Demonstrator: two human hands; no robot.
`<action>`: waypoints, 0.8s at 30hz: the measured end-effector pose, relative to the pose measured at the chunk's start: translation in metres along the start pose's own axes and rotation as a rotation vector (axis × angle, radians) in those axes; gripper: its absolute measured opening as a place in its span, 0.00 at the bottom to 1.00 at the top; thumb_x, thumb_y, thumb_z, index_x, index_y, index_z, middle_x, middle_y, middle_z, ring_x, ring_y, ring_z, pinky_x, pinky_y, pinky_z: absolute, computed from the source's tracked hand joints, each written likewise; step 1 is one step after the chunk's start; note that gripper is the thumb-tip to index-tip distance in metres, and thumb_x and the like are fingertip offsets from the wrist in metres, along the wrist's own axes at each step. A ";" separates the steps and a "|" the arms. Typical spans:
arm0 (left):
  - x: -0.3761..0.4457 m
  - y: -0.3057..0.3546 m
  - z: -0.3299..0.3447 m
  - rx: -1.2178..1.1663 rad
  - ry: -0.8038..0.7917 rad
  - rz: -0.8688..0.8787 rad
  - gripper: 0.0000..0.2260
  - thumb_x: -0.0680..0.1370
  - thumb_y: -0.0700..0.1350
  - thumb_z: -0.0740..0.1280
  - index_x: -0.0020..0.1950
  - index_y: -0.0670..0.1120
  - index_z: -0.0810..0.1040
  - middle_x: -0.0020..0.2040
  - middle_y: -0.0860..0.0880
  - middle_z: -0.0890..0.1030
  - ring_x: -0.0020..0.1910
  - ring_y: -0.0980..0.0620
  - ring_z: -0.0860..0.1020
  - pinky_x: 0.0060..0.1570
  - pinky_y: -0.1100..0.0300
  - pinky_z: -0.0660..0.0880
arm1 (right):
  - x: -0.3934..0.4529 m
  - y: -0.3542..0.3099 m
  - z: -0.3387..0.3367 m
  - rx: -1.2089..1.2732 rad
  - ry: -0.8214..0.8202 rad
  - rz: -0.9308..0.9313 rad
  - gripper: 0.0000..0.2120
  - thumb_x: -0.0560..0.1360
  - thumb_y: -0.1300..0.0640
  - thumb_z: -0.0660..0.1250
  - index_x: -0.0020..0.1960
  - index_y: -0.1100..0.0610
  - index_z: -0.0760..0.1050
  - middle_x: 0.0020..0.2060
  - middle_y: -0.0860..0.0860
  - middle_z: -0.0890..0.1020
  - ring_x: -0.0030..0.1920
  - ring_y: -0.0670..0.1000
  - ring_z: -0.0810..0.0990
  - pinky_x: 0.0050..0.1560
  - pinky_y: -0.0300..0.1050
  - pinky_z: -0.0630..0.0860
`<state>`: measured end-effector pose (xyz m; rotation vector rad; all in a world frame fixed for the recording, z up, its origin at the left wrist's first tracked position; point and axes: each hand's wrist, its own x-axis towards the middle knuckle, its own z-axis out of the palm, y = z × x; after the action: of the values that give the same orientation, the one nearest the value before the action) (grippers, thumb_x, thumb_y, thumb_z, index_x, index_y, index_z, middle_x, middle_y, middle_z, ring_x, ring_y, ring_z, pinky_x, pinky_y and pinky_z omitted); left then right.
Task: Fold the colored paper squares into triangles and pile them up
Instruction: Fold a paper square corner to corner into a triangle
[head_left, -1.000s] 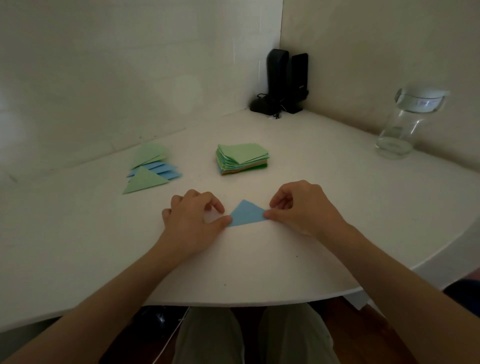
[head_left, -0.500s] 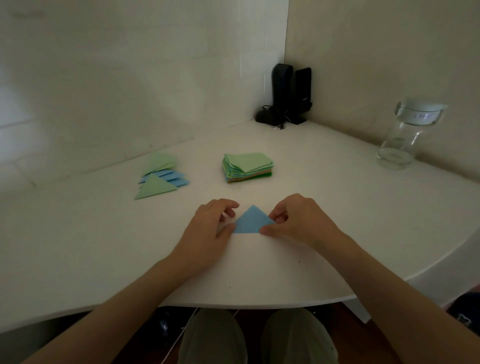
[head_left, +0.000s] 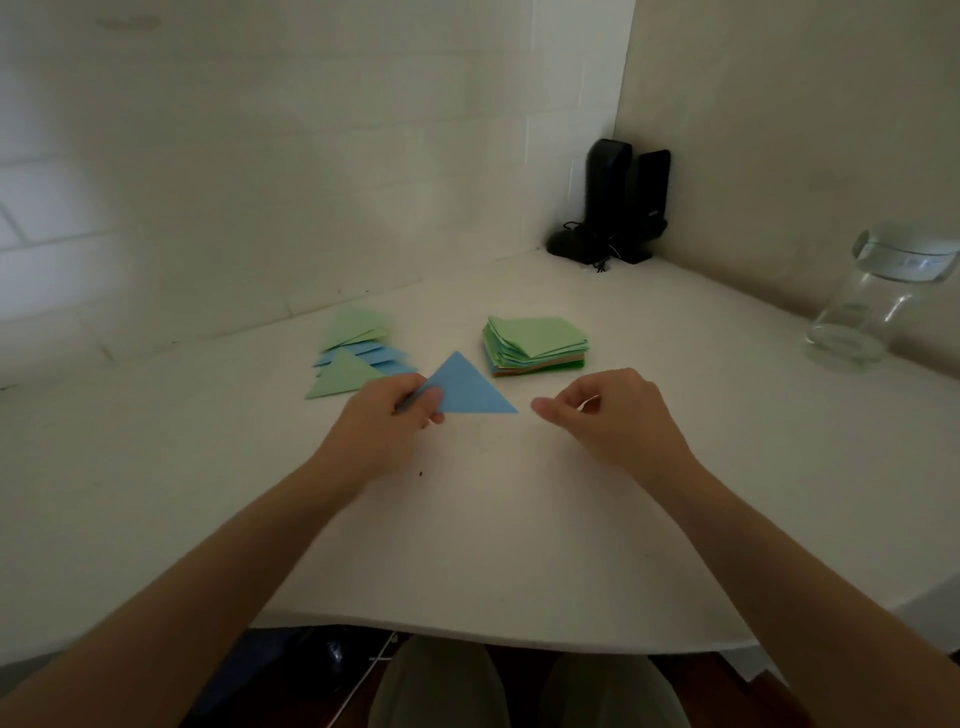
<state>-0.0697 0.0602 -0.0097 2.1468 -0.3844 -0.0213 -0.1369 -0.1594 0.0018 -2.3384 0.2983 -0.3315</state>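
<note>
We count two hands, the left hand (head_left: 387, 415) and right hand (head_left: 608, 410), and one blue triangle (head_left: 470, 389) between them. Left of that triangle lies one pile of folded triangles (head_left: 358, 353), its number unclear. Right of it: one stack of squares (head_left: 537, 345), two black speakers (head_left: 623, 200), one glass jar (head_left: 878, 306).

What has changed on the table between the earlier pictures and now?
The right hand let go of the blue triangle; the left hand alone pinches it, carrying it toward the pile of triangles. The stack of squares and the jar stayed put.
</note>
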 end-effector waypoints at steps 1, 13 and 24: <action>0.007 -0.007 -0.012 0.012 0.041 -0.009 0.14 0.79 0.46 0.63 0.37 0.39 0.74 0.31 0.51 0.72 0.32 0.53 0.67 0.34 0.59 0.62 | 0.006 0.000 0.001 -0.004 0.024 0.004 0.13 0.69 0.42 0.71 0.38 0.52 0.81 0.29 0.43 0.76 0.30 0.42 0.74 0.29 0.32 0.68; 0.054 -0.075 -0.074 0.105 0.277 -0.180 0.08 0.74 0.51 0.70 0.48 0.49 0.78 0.42 0.49 0.80 0.40 0.50 0.77 0.37 0.58 0.69 | 0.069 0.004 0.036 -0.200 0.181 -0.210 0.15 0.72 0.48 0.70 0.57 0.53 0.80 0.52 0.51 0.76 0.52 0.49 0.75 0.52 0.42 0.73; 0.062 -0.075 -0.077 0.334 0.434 -0.156 0.16 0.73 0.53 0.70 0.57 0.48 0.75 0.53 0.45 0.76 0.57 0.43 0.70 0.49 0.55 0.64 | 0.076 -0.007 0.048 -0.339 0.333 -0.230 0.09 0.75 0.52 0.67 0.48 0.55 0.83 0.49 0.50 0.77 0.49 0.51 0.73 0.42 0.44 0.68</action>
<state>0.0215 0.1438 -0.0182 2.4240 0.0384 0.4406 -0.0490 -0.1470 -0.0147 -2.6525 0.2588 -0.8445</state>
